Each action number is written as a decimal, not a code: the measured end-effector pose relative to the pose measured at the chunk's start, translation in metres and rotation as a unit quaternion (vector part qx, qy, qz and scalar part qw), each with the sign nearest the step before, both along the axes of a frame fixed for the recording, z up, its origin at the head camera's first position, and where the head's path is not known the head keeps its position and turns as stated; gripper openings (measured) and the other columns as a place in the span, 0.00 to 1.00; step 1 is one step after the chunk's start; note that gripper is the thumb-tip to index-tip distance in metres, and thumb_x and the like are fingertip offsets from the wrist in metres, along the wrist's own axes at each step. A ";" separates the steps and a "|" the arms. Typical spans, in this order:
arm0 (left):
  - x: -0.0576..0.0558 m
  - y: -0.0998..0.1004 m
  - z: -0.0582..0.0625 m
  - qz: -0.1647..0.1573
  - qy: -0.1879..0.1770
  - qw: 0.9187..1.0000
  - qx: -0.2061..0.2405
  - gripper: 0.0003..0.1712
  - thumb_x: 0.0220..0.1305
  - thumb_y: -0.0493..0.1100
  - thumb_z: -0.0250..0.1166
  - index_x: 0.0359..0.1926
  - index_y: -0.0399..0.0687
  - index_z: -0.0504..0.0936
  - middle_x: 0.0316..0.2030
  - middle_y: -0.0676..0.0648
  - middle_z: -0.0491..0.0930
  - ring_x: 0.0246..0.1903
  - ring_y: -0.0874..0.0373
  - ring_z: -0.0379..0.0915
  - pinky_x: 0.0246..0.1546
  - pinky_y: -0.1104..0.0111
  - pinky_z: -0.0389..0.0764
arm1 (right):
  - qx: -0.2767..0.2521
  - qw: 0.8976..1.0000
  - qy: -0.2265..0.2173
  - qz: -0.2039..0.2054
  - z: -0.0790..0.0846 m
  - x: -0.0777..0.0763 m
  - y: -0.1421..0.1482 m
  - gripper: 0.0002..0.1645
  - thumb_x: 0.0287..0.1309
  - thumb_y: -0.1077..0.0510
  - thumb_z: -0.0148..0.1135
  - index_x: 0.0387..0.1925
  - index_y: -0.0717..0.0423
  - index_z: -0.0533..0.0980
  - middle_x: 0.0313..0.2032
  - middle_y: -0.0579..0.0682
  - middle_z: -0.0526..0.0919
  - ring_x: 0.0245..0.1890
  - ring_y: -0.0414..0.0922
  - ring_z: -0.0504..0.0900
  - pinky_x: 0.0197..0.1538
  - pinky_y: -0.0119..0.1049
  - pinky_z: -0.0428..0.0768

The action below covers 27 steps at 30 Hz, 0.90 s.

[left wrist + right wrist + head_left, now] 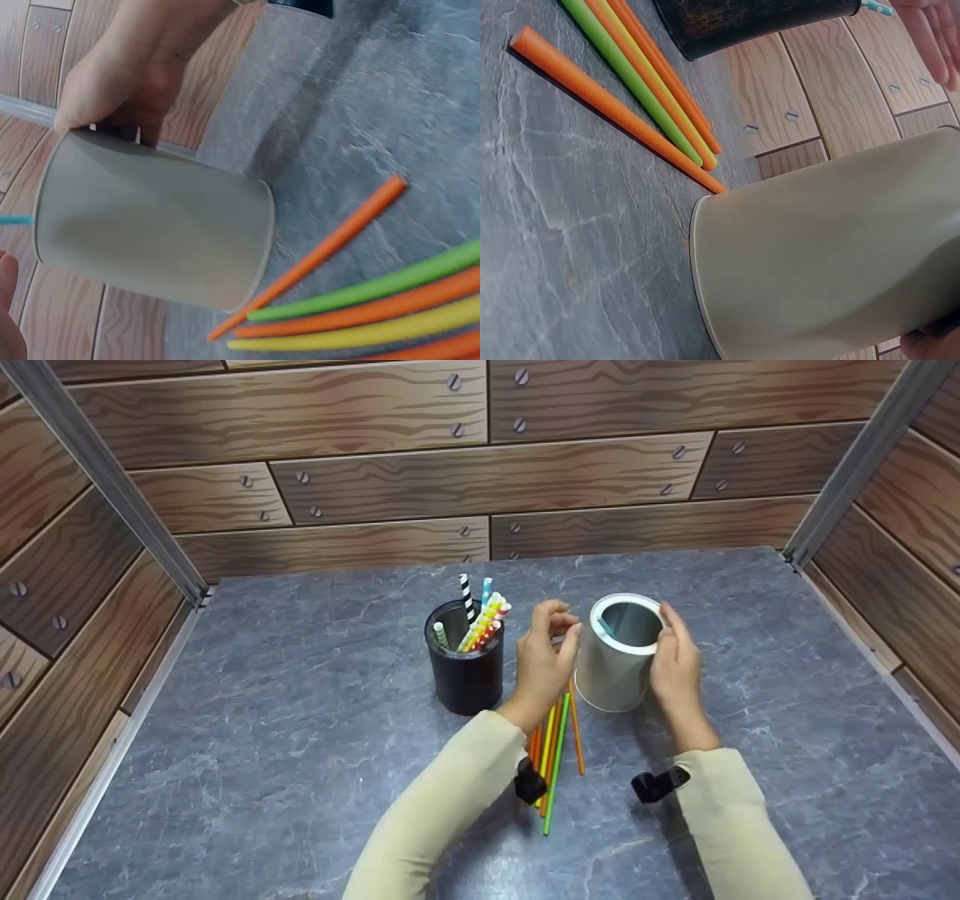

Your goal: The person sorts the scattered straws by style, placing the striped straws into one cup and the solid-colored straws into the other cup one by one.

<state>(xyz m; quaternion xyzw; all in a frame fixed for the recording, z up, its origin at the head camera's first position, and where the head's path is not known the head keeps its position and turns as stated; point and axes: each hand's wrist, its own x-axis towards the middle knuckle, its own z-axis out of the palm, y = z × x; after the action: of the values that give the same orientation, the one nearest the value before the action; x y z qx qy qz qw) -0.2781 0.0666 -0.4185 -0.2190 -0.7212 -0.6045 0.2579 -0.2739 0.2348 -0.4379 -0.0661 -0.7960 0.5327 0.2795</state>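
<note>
A white cup (611, 679) stands on the table, and my right hand (676, 664) grips its right side near the rim. Inside it leans a single teal straw (606, 627), whose end pokes past the rim in the left wrist view. My left hand (546, 656) hovers between the two cups, fingers bent loosely and nothing between them. Left of it is a black cup (466, 682) with several patterned paper straws (480, 624), striped and dotted. Plain orange, yellow and green straws (556, 765) lie below the left hand, partly covered by its wrist.
Grey marbled tabletop (300, 720) spreads around the cups. Wood-patterned panels (375, 495) stand at the back and both sides, with metal posts (855, 457) at the corners. One orange straw (615, 109) lies apart from the bunch, its far end close to the white cup's base.
</note>
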 end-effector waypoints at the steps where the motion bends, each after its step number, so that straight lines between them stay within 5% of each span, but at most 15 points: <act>1: 0.000 -0.002 -0.002 0.004 -0.001 1.000 -0.002 0.12 0.59 0.31 0.59 0.43 0.39 0.68 0.32 0.41 0.80 0.34 0.55 0.80 0.34 0.76 0.79 | 0.002 1.000 -0.001 -0.002 0.000 0.000 0.000 0.27 0.63 0.64 0.34 0.62 0.67 0.64 0.61 0.61 0.68 0.65 0.53 0.62 0.67 0.38 0.57; 13: 0.003 -0.021 -0.029 0.042 -0.057 0.996 -0.049 0.15 0.56 0.31 0.61 0.46 0.37 0.72 0.34 0.40 0.82 0.33 0.54 0.81 0.34 0.76 0.78 | 0.003 1.000 -0.016 -0.009 0.000 0.000 0.001 0.28 0.64 0.62 0.33 0.63 0.64 0.64 0.62 0.60 0.67 0.65 0.53 0.62 0.67 0.40 0.57; 27: 0.008 -0.034 -0.063 0.078 -0.125 0.975 -0.168 0.11 0.52 0.29 0.62 0.39 0.33 0.78 0.31 0.41 0.82 0.31 0.54 0.81 0.33 0.73 0.78 | 0.001 1.000 -0.014 0.001 0.000 0.001 0.001 0.28 0.64 0.62 0.32 0.63 0.64 0.63 0.63 0.60 0.67 0.65 0.52 0.61 0.67 0.38 0.56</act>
<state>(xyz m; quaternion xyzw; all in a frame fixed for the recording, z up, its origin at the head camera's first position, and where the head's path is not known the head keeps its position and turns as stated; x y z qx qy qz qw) -0.2705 0.0330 -0.4812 -0.1256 -0.8538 -0.4751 0.1716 -0.2731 0.2358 -0.4381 -0.0722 -0.8008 0.5310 0.2675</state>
